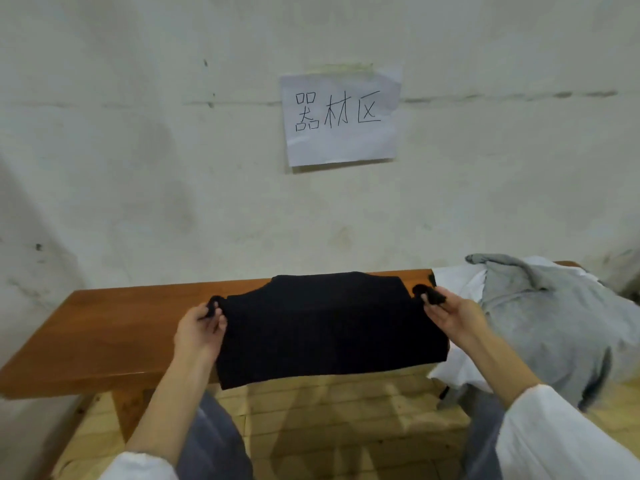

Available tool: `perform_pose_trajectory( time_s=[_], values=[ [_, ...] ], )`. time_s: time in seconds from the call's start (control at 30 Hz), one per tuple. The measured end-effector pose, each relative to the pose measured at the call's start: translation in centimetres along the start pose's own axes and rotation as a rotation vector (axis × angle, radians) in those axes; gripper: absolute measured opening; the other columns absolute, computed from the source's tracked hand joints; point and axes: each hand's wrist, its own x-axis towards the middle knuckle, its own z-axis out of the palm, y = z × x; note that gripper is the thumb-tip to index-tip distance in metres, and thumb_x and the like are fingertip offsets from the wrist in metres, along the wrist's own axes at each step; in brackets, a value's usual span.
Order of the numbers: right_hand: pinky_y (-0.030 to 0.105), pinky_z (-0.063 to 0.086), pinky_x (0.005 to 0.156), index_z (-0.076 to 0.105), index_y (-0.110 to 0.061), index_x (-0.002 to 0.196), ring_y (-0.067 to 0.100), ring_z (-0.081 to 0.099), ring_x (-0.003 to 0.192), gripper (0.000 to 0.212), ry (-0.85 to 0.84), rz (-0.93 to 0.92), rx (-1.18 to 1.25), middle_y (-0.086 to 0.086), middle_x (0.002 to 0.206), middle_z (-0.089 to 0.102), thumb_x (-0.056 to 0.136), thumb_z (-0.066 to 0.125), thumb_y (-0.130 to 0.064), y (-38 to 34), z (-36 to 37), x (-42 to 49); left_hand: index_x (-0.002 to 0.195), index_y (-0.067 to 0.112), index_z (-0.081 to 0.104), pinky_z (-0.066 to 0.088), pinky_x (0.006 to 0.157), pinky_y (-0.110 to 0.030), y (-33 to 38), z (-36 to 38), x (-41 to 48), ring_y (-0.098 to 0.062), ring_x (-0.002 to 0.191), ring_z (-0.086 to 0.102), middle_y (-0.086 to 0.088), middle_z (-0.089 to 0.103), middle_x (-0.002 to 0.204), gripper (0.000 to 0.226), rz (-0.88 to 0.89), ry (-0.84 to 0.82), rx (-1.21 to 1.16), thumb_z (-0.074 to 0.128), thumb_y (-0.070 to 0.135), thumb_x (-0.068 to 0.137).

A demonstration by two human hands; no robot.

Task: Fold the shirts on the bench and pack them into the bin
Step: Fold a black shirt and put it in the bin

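Note:
A black shirt [329, 327] lies partly folded across the middle of the wooden bench [104, 327], its lower edge hanging over the bench's front. My left hand [201, 327] pinches the shirt's left corner. On the other side, my right hand [450, 313] grips a bunched bit of the black fabric at the right corner. A grey shirt [554, 320] sits crumpled on the bench's right end, on top of a white garment [457, 282]. No bin shows in this view.
The bench stands against a pale wall with a paper sign [341, 116] taped above it. Under and in front of the bench is a yellow tiled floor [346, 420]. My knees in grey trousers [214, 441] are close to the bench front.

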Motion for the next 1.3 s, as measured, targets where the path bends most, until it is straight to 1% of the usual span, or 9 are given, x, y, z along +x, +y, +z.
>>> perform_pose_trajectory(
  time_s=[0.07,0.13,0.3,0.37,0.43,0.6,0.83,1.17,1.3],
  values=[
    [0.034,0.058,0.068,0.029,-0.004,0.145,0.028,0.062,0.110,0.072,-0.022,0.046,-0.067,0.018,0.127,0.052,0.080,0.027,0.027,0.2,-0.4,1.2,0.142,0.002,0.029,0.047,0.082,-0.026,0.7,-0.5,1.4,-0.015,0.097,0.055,-0.009,0.053,0.124,0.056,-0.005,-0.019,0.069,0.031,-0.013,0.088],
    [0.034,0.055,0.073,0.030,-0.002,0.143,0.032,0.057,0.109,0.062,0.017,0.030,-0.246,0.020,0.122,0.054,0.088,0.023,0.025,0.8,-0.7,1.9,0.151,0.003,0.010,0.046,0.092,-0.031,0.4,-1.8,3.0,-0.021,0.116,0.053,-0.012,0.049,0.135,0.070,-0.029,-0.028,0.183,0.036,-0.018,0.089],
    [0.026,0.055,0.058,0.058,0.000,0.108,0.023,0.063,0.068,0.020,0.107,-0.154,-0.783,0.013,0.081,0.062,0.088,0.061,0.002,2.1,-1.0,4.0,0.115,0.000,0.059,0.055,0.054,-0.021,-0.4,-2.8,4.1,-0.014,0.067,0.064,-0.011,0.066,0.086,0.030,0.081,0.071,0.506,0.066,0.006,0.086],
    [0.025,0.045,0.054,0.061,-0.004,0.090,0.020,0.056,0.059,0.006,0.205,-0.371,-1.050,0.007,0.068,0.057,0.089,0.063,-0.009,2.3,-0.7,4.6,0.105,0.004,0.065,0.050,0.059,-0.026,-0.6,-2.5,4.2,-0.017,0.068,0.059,-0.006,0.063,0.079,0.019,0.247,0.133,0.722,0.065,0.011,0.087],
    [0.029,0.036,0.055,0.053,-0.011,0.071,0.021,0.047,0.059,0.024,0.305,-0.644,-1.233,0.006,0.067,0.048,0.090,0.061,-0.023,2.4,-0.3,5.0,0.099,0.011,0.065,0.048,0.075,-0.033,-0.6,-2.1,4.2,-0.023,0.089,0.060,-0.004,0.064,0.091,0.011,0.496,0.149,0.939,0.062,0.016,0.090],
    [0.031,0.034,0.069,0.048,-0.012,0.095,0.026,0.049,0.078,0.005,0.303,-0.725,-1.092,0.007,0.088,0.052,0.097,0.048,-0.016,3.5,1.2,4.7,0.105,0.012,0.049,0.043,0.072,-0.032,-1.6,-1.6,4.1,-0.019,0.084,0.056,0.000,0.057,0.091,0.009,0.734,0.099,1.109,0.046,0.017,0.099],
    [0.030,0.034,0.076,0.050,-0.001,0.112,0.027,0.053,0.090,0.023,0.490,-0.786,-0.919,0.013,0.100,0.058,0.100,0.043,-0.019,2.1,1.7,6.4,0.119,0.000,0.042,0.035,0.074,-0.034,-0.5,-1.1,6.1,-0.021,0.085,0.047,-0.008,0.049,0.097,0.023,0.900,0.295,0.936,0.038,0.016,0.102],
    [0.038,0.042,0.082,0.054,-0.003,0.111,0.040,0.059,0.099,0.026,0.332,-0.470,-1.384,0.022,0.106,0.064,0.098,0.046,-0.024,3.2,2.6,17.4,0.102,0.003,0.056,0.047,0.074,-0.047,-2.8,0.2,16.5,-0.042,0.085,0.062,-0.022,0.066,0.093,0.017,0.767,0.297,1.574,0.053,0.018,0.095],
    [0.040,0.045,0.083,0.053,-0.004,0.116,0.040,0.059,0.100,0.028,0.320,-0.510,-1.440,0.018,0.109,0.064,0.098,0.047,-0.025,3.7,2.5,17.5,0.120,0.003,0.049,0.043,0.086,-0.049,-3.4,0.1,16.2,-0.039,0.103,0.058,-0.018,0.062,0.111,0.036,0.794,0.290,1.638,0.058,0.024,0.092]
  ],
)
